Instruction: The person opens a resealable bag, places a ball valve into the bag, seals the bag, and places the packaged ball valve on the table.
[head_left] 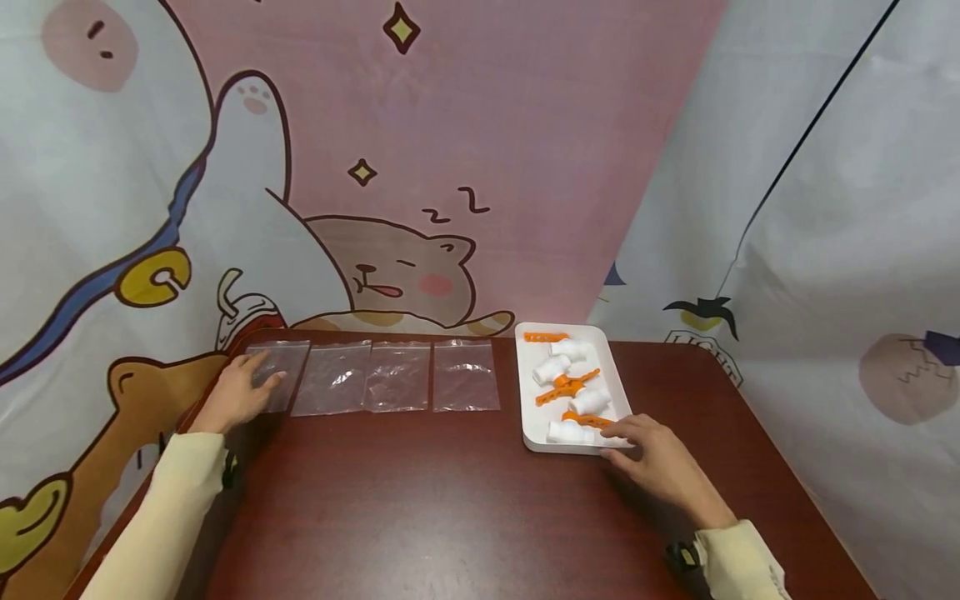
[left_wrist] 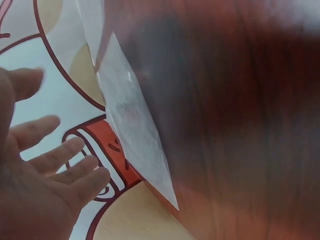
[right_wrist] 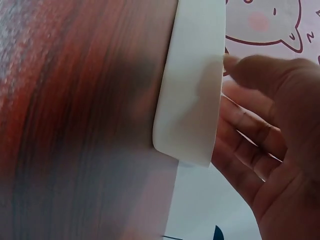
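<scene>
My left hand (head_left: 238,393) is above the leftmost clear plastic zip bag (head_left: 283,379), its fingers spread and nothing held. In the left wrist view those fingers (left_wrist: 67,150) are apart from the bag's edge (left_wrist: 132,115). At the near right corner of a white tray (head_left: 531,435) is my right hand (head_left: 660,462), fingers loosely bent over the rim. The right wrist view has the thumb and fingers beside the tray wall (right_wrist: 192,100); whether they touch is unclear. Inside the tray lie several white pipe-like fittings (head_left: 590,401) and orange perforated strips (head_left: 545,337).
Three more clear bags (head_left: 333,379) lie in a row along the back of the dark red-brown table (head_left: 420,500), left of the tray. A cartoon-printed cloth (head_left: 540,167) hangs behind the table and down both sides.
</scene>
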